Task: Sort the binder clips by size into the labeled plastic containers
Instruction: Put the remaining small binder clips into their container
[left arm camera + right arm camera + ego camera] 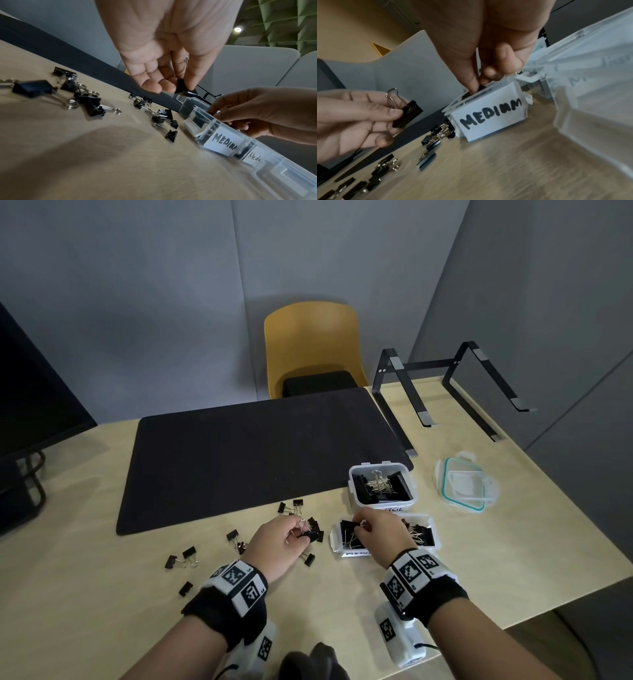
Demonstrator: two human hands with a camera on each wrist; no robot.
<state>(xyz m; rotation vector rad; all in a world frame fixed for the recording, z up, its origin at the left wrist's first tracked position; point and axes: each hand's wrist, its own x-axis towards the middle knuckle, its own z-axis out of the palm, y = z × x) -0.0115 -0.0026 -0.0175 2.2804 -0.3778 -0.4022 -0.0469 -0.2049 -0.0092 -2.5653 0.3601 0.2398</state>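
Left hand (275, 539): held just above the pale wooden tabletop (102, 594), fingers curled; a black metal binder clip with silver wire handles (407, 114) is pinched between thumb and fingertips, clear of the table surface.

Right hand (380, 534): positioned over the near clear plastic container with a white handwritten "MEDIUM" label (489, 115); thumb and forefinger are closed on a second black binder clip (479, 87) at the container's rim (only partly seen, so it cannot be told whether it touches the clips inside).

Medium container contents: several black clips with silver handles are seen in the head view, on both sides of the right hand.

Far clear plastic container labelled with letters reading "RGE" (383, 484): placed just behind the medium container, at the edge of the black rectangular desk mat (257, 453); large black binder clips with silver handles (380, 486) are held within.

Loose black binder clips (185, 556): scattered on the tabletop left of the containers, some clustered just beside the left hand, others further to the left.

Clear plastic lids, one with a green seal (466, 487): stacked on the table to the right of the far container.

Other items: black metal laptop stand (445, 385) at the far right; yellow chair (313, 347) behind the table; dark monitor (30, 392) at left.
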